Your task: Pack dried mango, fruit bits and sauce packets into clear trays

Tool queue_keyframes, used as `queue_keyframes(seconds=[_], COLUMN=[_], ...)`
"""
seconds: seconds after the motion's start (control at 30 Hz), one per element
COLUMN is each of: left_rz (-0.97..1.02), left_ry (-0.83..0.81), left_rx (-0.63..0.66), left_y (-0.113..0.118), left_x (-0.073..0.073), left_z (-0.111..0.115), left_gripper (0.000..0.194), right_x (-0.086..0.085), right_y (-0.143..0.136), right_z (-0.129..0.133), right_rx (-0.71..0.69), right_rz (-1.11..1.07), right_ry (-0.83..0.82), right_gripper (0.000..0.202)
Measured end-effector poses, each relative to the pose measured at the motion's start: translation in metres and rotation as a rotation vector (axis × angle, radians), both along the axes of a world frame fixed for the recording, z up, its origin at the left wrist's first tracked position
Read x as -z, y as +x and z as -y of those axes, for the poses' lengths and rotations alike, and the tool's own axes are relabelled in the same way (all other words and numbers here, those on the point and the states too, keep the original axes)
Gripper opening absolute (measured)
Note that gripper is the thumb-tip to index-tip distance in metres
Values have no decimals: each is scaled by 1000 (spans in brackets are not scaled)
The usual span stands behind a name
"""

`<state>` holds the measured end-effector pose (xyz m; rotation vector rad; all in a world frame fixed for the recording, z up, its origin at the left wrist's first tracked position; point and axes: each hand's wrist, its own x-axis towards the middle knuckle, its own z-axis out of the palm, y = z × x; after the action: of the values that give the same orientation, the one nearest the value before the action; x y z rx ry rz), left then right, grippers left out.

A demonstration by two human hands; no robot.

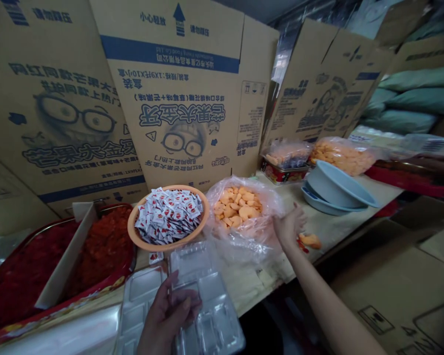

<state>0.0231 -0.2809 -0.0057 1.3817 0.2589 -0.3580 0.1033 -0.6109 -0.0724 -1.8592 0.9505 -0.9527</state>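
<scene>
My left hand (168, 315) grips a clear plastic compartment tray (207, 301) at the table's near edge; more clear trays (138, 301) lie beside it. My right hand (290, 227) reaches out at the side of an open plastic bag of orange snack pieces (239, 204), fingers touching the bag's edge. One orange piece (310, 240) lies on the table just right of that hand. An orange bowl (168, 217) full of small white and red sachets stands left of the bag.
A red tray (59, 261) of red shredded food, split by a cardboard divider, sits at left. Blue-grey basins (336, 190) and more bagged snacks (340, 155) stand at right. Tall cardboard cartons (177, 93) wall the table's back. Flat cartons lie at lower right.
</scene>
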Motion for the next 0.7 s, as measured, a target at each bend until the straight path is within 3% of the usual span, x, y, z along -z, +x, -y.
queue_keyframes(seconds=[0.07,0.17,0.23,0.3,0.37,0.43,0.53,0.63,0.7], left_rz=[-1,19,35,44,45,49,47,11,-10], left_ry=[-5,5,8,3,0,-2,-10,-28,-43], left_rx=[6,16,27,36,38,34,33,65,74], left_y=[0,0,0,0,0,-1,0,1,2], left_x=[0,1,1,1,0,-1,-2,-3,-4], left_z=[0,-1,-1,-2,-2,-2,-2,-4,-5], left_gripper=[89,87,86,87,88,87,86,90,92], right_x=[-3,3,15,32,51,67,77,63,44], right_y=[-13,-26,-32,-41,-55,-72,-91,-87,-71], right_z=[-23,-61,-77,-82,-79,-75,-73,-70,-66], right_rx=[-95,-550,-735,-778,-803,-813,-798,-768,-631], right_rz=[-58,-221,-348,-416,-409,-378,-339,-322,-281], right_ry=[-323,-787,-862,-894,-945,-944,-794,-472,-291], right_gripper=[61,40,44,49,38,21,27,40,40])
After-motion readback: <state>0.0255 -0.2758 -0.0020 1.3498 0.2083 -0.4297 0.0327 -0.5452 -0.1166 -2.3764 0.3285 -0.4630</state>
